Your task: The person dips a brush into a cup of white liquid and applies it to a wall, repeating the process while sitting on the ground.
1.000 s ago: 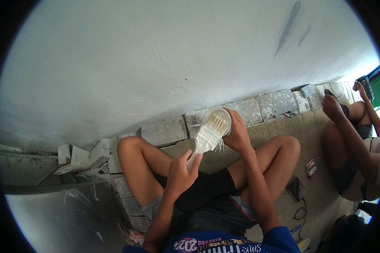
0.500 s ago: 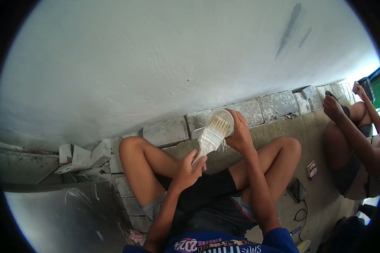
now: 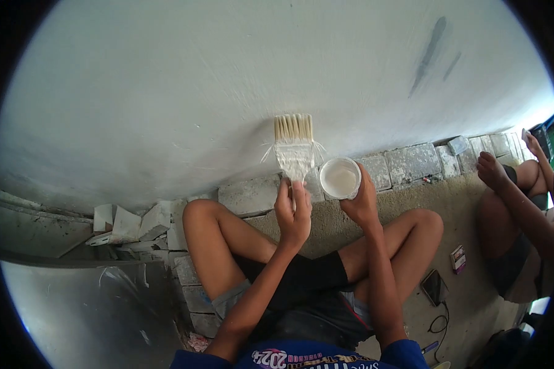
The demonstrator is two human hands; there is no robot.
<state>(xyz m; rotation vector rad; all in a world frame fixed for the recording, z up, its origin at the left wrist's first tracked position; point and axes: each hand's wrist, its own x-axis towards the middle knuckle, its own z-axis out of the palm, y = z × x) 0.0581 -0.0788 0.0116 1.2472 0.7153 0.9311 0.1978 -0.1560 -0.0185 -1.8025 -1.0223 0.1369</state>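
Note:
My left hand (image 3: 293, 212) grips the handle of a wide paint brush (image 3: 294, 146), held upright with its pale bristles against the white wall (image 3: 228, 92). My right hand (image 3: 362, 203) holds a small round cup of white paint (image 3: 340, 178) just right of the brush, above a row of grey bricks (image 3: 250, 194). I sit with both knees bent, legs spread on the ground.
Broken white block pieces (image 3: 129, 224) lie at the left by the wall base. A grey metal sheet (image 3: 80, 307) fills the lower left. Another person (image 3: 514, 209) sits at the right. A small box (image 3: 457, 258), a phone (image 3: 434, 286) and a cable lie on the ground.
My left hand has lifted the brush out of the cup and up to the wall. The cup in my right hand shifted slightly right and down.

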